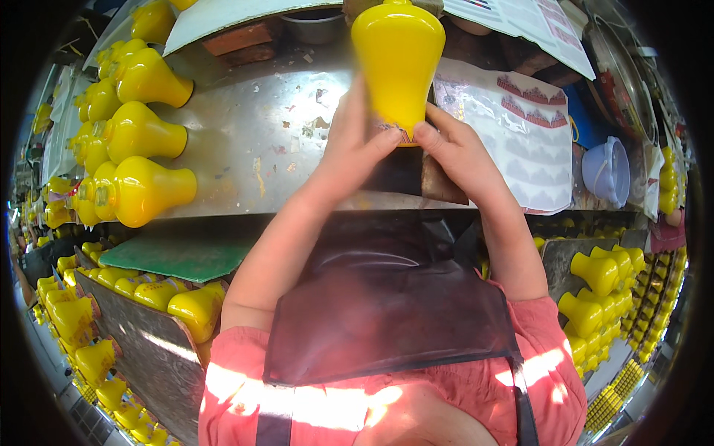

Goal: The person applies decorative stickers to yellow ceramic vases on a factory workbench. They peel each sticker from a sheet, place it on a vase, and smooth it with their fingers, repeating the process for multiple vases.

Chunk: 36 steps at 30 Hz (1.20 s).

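A glossy yellow vase (398,63) is between my two hands, its wide shoulder away from me and its narrower foot end toward me. My left hand (353,149) is closed along the vase's left side. My right hand (462,152) is closed on the right side, some of its fingers hidden behind the vase. Both thumbs press near the foot, where part of a reddish patterned decal (404,136) shows between them. Right of my right hand lies a sheet of decals (532,141), with several reddish zigzag strips and pale grey prints.
Several yellow vases (152,132) stand along the left of the metal table (245,149). At the right is a pale lilac bucket (606,172). Below the table edge are a green board (178,253) and boards carrying more vases (197,308), with others (595,271) at right.
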{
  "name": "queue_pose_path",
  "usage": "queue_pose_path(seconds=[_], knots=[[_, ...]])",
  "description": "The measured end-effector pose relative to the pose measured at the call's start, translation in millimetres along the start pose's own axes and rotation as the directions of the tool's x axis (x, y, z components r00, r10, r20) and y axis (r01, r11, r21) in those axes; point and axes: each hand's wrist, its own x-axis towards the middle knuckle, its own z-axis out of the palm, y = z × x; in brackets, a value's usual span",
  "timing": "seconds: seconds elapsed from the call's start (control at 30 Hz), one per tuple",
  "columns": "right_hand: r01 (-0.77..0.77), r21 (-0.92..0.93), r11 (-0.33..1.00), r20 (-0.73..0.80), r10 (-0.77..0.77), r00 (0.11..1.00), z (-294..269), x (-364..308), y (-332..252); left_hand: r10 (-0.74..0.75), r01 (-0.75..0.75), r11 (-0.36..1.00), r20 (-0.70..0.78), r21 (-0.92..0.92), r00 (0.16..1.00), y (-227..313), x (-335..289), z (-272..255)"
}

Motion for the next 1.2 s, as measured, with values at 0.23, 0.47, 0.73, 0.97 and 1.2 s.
queue_pose_path(seconds=[0.23,0.47,0.73,0.97,1.2], knots=[[0.007,-0.303,0.953,-0.008,-0.009,1.000,-4,1,-11,-0.042,0.040,0.999,-0.056,-0.030,0.998,-3,1,5],[0.074,-0.124,0.990,-0.130,-0.090,0.987,-27,3,-61,-0.030,0.022,0.998,-0.133,-0.065,0.991,6,2,9],[0.594,-0.785,0.175,0.373,-0.632,0.679,6,17,-76,0.041,-0.032,0.998,-0.162,0.059,0.986,5,-4,11],[0.430,-0.891,0.148,0.206,-0.711,0.672,-5,1,-79,0.306,-0.224,0.890,-0.157,0.397,0.939,7,-11,12],[0.317,-0.894,0.317,0.008,-0.695,0.719,-20,-6,-47,0.307,-0.206,0.864,-0.155,0.459,0.939,6,-4,8]])
